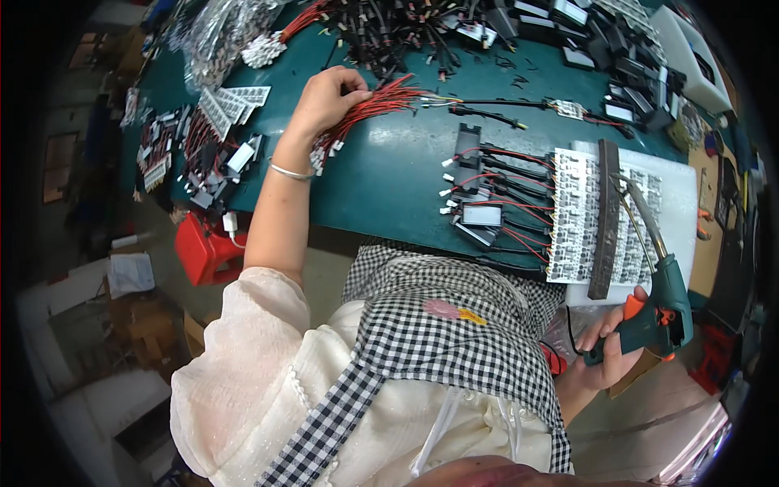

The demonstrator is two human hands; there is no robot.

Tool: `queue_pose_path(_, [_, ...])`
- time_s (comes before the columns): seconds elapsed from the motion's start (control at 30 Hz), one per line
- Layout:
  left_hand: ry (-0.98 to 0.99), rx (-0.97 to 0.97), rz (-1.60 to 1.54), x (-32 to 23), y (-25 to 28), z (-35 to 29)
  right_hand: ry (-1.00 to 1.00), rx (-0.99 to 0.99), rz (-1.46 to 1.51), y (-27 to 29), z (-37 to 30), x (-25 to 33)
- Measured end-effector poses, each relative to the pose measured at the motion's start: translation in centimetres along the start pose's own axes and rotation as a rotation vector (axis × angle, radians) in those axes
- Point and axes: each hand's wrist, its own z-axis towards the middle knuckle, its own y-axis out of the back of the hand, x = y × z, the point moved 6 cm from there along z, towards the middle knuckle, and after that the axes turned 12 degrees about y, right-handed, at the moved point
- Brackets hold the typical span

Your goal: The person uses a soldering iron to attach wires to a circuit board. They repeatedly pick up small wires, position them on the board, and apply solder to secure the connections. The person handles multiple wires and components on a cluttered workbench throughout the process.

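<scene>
One left hand [327, 101] pinches red wires [381, 102] left of circuit panel [568, 213]; right hand [610, 364] grasps soldering gun [673, 288] near panel.

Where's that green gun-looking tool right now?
In the head view, the green gun-shaped tool is at the right, in the person's right hand, next to the white circuit boards with a dark bar across them.
</scene>
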Motion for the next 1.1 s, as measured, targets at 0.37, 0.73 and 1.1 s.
queue_pose_path(0.37, [0.036,-0.025,-0.072,-6.8,2.9,-0.9,0.057,-0.1,-0.044,1.3,-0.1,1.4])
queue_pose_path(0.73, [-0.147,-0.399,-0.217,-11.1,5.0,-0.9,0.07,-0.117,-0.027,2.8,-0.9,1.3])
queue_pose_path(1.1, [-0.489,-0.374,0.288,-21.0,-4.7,9.5,0.121,-0.083,0.002,2.0,-0.9,1.7])
